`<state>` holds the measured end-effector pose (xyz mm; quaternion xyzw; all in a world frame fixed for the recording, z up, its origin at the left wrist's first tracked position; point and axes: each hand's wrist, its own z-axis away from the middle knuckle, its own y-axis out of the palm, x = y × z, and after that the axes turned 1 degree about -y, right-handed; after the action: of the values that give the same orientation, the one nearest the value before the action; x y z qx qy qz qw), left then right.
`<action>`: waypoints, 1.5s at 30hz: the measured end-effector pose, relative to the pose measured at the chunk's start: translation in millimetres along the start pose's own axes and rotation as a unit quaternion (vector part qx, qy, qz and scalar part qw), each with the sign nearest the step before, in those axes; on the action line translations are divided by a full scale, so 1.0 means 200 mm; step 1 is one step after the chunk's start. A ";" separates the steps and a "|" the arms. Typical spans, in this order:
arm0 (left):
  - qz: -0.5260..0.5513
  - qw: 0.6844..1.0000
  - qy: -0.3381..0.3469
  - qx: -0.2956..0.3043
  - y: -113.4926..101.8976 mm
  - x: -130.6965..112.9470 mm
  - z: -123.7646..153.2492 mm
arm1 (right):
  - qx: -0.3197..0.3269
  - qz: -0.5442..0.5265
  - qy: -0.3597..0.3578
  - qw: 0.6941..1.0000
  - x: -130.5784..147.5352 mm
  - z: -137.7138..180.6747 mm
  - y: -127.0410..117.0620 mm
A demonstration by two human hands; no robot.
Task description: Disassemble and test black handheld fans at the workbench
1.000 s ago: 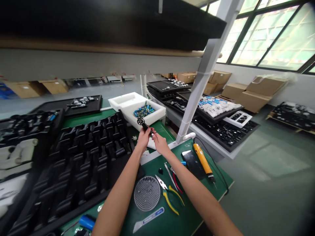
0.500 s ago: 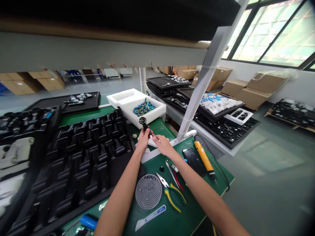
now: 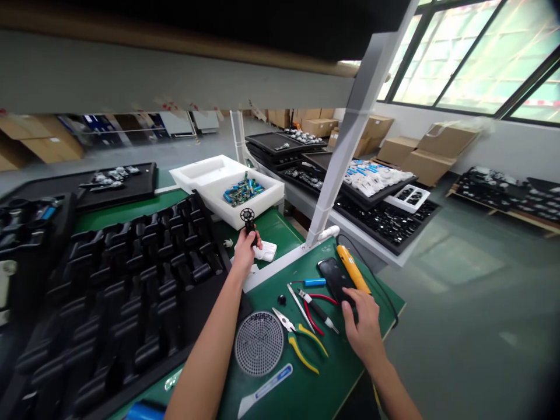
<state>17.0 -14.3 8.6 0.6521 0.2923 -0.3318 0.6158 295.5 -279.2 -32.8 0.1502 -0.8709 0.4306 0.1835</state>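
My left hand (image 3: 245, 252) is closed around the handle of a black part with a round, spoked head (image 3: 247, 214), like a small handheld fan body. It is raised in front of the white foam tray (image 3: 273, 198). A white plastic piece (image 3: 266, 251) lies just behind that hand. My right hand (image 3: 364, 322) is over the lower end of a black smartphone (image 3: 335, 277), thumb and fingers apart. It hides the tip of the yellow electric screwdriver (image 3: 353, 269). I see nothing held in it.
Red-handled cutters (image 3: 312, 315), yellow-green pliers (image 3: 301, 341), a round grey grid (image 3: 259, 343), a blue-and-white knife (image 3: 266, 389) and a blue battery cell (image 3: 315, 282) lie on the green mat. A black tray of black housings (image 3: 144, 274) fills the left. A metal post (image 3: 336, 169) rises behind.
My right hand has left the black fan body and moved right and towards me, to the phone and screwdriver. My left hand still holds the fan body. The view has shifted slightly right.
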 end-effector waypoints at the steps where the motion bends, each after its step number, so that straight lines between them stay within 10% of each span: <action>1: -0.002 1.000 -0.001 0.000 0.00 0.00 0.00 | -0.006 0.002 0.007 1.000 0.00 -0.01 0.01; 45: -0.026 0.999 0.009 0.032 -0.01 0.02 -0.01 | 0.025 0.050 0.045 0.997 0.04 -0.08 0.05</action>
<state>17.5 -12.9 4.7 0.6663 0.3042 -0.3511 0.5833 287.7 -262.2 -27.6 0.0916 -0.8572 0.4667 0.1973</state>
